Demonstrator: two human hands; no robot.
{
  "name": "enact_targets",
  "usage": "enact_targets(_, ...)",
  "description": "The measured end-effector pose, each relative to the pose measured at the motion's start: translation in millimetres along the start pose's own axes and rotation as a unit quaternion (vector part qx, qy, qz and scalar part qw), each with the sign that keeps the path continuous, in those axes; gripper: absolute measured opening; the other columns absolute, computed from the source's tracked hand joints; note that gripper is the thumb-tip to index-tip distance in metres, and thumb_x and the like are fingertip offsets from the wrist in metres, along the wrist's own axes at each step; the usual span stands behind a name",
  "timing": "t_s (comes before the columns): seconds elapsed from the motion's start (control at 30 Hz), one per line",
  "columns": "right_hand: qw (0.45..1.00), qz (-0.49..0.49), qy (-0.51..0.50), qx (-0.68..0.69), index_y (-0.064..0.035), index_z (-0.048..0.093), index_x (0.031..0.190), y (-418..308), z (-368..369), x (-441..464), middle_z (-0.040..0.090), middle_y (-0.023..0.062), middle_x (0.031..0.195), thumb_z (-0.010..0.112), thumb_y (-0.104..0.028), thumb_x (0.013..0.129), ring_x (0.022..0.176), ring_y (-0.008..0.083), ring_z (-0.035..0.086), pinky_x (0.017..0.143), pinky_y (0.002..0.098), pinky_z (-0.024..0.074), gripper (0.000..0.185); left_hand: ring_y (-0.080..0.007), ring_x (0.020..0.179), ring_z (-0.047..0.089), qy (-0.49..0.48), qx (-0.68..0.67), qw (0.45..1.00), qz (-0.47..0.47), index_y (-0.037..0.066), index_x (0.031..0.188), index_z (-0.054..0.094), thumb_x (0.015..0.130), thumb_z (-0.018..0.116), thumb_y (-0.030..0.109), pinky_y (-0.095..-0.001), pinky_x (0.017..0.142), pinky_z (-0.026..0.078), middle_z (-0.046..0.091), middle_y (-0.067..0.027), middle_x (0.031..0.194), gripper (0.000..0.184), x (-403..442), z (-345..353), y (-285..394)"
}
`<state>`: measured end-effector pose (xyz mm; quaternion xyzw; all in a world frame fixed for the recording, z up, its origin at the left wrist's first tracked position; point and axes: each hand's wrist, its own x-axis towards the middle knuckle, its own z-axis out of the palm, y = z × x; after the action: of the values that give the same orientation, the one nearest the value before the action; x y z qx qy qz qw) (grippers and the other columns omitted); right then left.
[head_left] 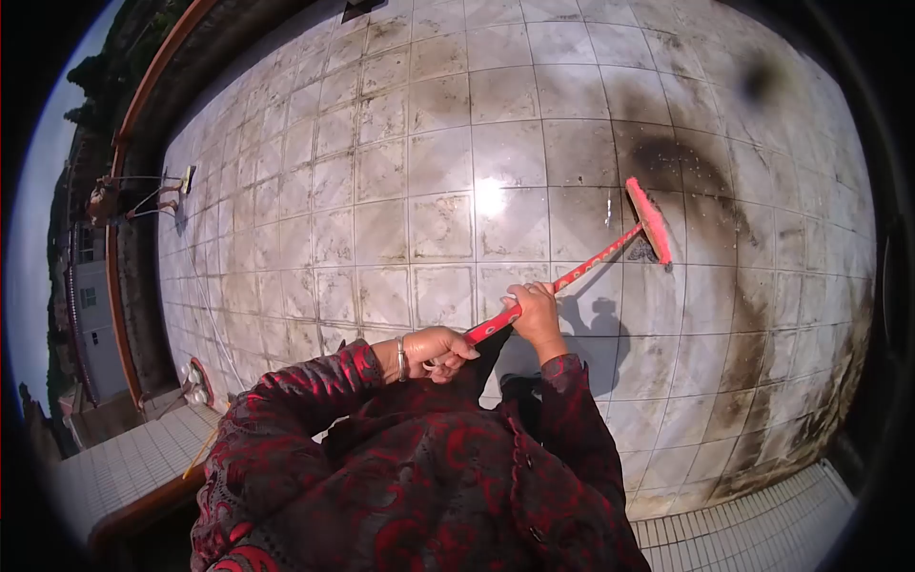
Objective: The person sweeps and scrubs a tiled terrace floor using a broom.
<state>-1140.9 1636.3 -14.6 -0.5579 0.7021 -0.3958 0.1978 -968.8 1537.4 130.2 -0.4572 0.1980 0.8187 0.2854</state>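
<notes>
A red pole [599, 259] runs from my hands up and right to a pink-bristled brush head [650, 221], which rests on wet, dirty floor tiles [440, 227]. My left hand [438, 353], with a bracelet at the wrist, is closed around the near end of the pole. Farther along it, my right hand [536, 313] wraps round the shaft. Both sleeves are dark with a red pattern. A dark wet patch [677, 162] spreads beside and beyond the brush head.
Another person [105, 202] stands at the far left near an orange-brown railing [116, 248]. A long-handled tool [189, 179] touches the floor there. Round pale objects [197, 386] lie by the white-tiled ledge [133, 465]. More small tiles [753, 520] line the lower right edge.
</notes>
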Motion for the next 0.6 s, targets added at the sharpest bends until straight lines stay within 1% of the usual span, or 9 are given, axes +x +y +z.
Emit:
enact_targets(0.07,0.998,-0.054,-0.04,0.005,-0.0078,0.059,0.075,-6,-5,35,0.056,0.0089,0.067,0.066,-0.018,0.073,0.073,0.0281,0.054,0.075,0.0388,0.0378,0.013,-0.0098,0.036,0.039,-0.049,-0.058,0.996,0.036,0.011,0.06,0.043,0.082,0.061,0.017,-0.0249,0.035,0.029,0.042,0.0003,0.047,0.029,-8,1,-2)
enact_targets(0.1,0.996,-0.071,-0.058,0.004,-0.0079,0.06,0.076,-17,-6,49,0.056,0.0088,0.067,0.066,-0.017,0.073,0.072,0.0283,0.054,0.074,0.0387,0.0383,0.011,-0.0097,0.035,0.038,0.008,-0.063,0.997,0.035,0.01,0.065,0.046,0.08,0.061,0.014,-0.0238,0.034,0.029,0.043,0.0,0.047,0.022,-18,8,-1)
enact_targets(0.17,0.991,-0.099,-0.092,0.002,-0.0083,0.062,0.077,-38,-10,58,0.057,0.0087,0.066,0.065,-0.016,0.073,0.07,0.0287,0.054,0.074,0.0386,0.0393,0.01,-0.0091,0.035,0.038,0.053,-0.01,0.997,0.058,0.01,0.07,0.049,0.079,0.061,0.012,-0.0233,0.033,0.028,0.044,0.0004,0.048,0.015,-39,13,-4)
enact_targets(0.2,0.988,-0.103,-0.117,-0.003,-0.009,0.061,0.076,-45,-6,57,0.058,0.0083,0.068,0.065,-0.017,0.073,0.071,0.0283,0.055,0.074,0.0389,0.0393,0.009,-0.01,0.036,0.038,0.011,-0.03,0.998,0.053,0.011,0.06,0.047,0.078,0.061,0.015,-0.0257,0.034,0.027,0.042,-0.0002,0.047,0.023,-42,7,-13)
enact_targets(0.3,0.978,-0.105,-0.179,0.018,-0.0093,0.061,0.076,-45,13,43,0.059,0.0089,0.07,0.066,-0.017,0.074,0.073,0.0281,0.056,0.074,0.0396,0.0395,0.01,-0.0103,0.034,0.036,0.07,-0.049,0.996,0.033,0.012,0.06,0.048,0.078,0.063,0.019,-0.0258,0.034,0.025,0.042,-0.0006,0.047,0.025,-36,-5,-35)
enact_targets(0.4,0.972,-0.114,-0.202,0.023,-0.0096,0.062,0.077,-33,25,19,0.06,0.0095,0.071,0.066,-0.018,0.075,0.073,0.0281,0.058,0.074,0.0401,0.0397,0.01,-0.0102,0.033,0.033,0.097,-0.063,0.993,0.022,0.012,0.06,0.048,0.079,0.063,0.021,-0.0258,0.034,0.022,0.041,-0.0004,0.046,0.026,-20,1,-42)
enact_targets(0.5,0.968,-0.136,-0.209,0.001,-0.0101,0.062,0.076,-18,17,0,0.061,0.0086,0.07,0.067,-0.018,0.074,0.072,0.0282,0.058,0.073,0.04,0.0406,0.01,-0.0085,0.035,0.036,0.023,-0.088,0.994,0.058,0.012,0.068,0.053,0.082,0.064,0.024,-0.0254,0.034,0.024,0.044,0.0011,0.046,0.021,-2,6,-63)
enact_targets(0.53,0.97,-0.112,-0.216,0.0,-0.0105,0.062,0.074,-15,14,-9,0.061,0.0082,0.07,0.067,-0.019,0.074,0.071,0.0295,0.058,0.072,0.0403,0.0419,0.009,-0.0076,0.035,0.035,0.052,-0.081,0.993,0.068,0.011,0.069,0.053,0.082,0.064,0.026,-0.0249,0.034,0.022,0.045,0.0008,0.048,0.023,5,16,-71)
enact_targets(0.6,0.971,-0.127,-0.201,0.015,-0.0101,0.063,0.073,-9,7,-27,0.061,0.0087,0.07,0.067,-0.019,0.074,0.071,0.0304,0.058,0.071,0.0404,0.0423,0.01,-0.008,0.035,0.031,0.069,-0.095,0.991,0.064,0.01,0.067,0.051,0.081,0.065,0.025,-0.0244,0.033,0.02,0.044,0.0001,0.05,0.025,10,34,-80)
